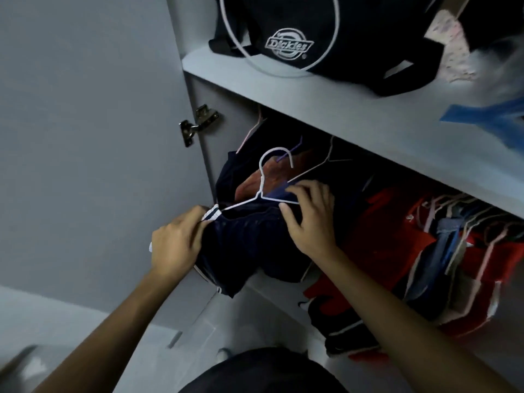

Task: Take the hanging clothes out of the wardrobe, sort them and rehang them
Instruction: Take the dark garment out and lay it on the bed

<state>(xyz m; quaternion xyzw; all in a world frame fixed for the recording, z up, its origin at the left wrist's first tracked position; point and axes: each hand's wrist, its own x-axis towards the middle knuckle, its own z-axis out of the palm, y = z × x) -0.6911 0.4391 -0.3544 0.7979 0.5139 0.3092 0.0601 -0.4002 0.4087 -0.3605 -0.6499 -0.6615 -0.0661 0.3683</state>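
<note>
Before the wardrobe (198, 154), left hand (175, 245) gripping navy garment (243, 245), right hand (309, 217) fingers spread on it

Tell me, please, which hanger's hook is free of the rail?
The white wire hanger carrying the navy garment between both hands; the others' hooks run up behind the shelf.

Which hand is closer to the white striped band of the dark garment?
The left hand. Its fingers grip the dark garment right at the striped band. The right hand is further right, fingers on the white hanger.
</note>
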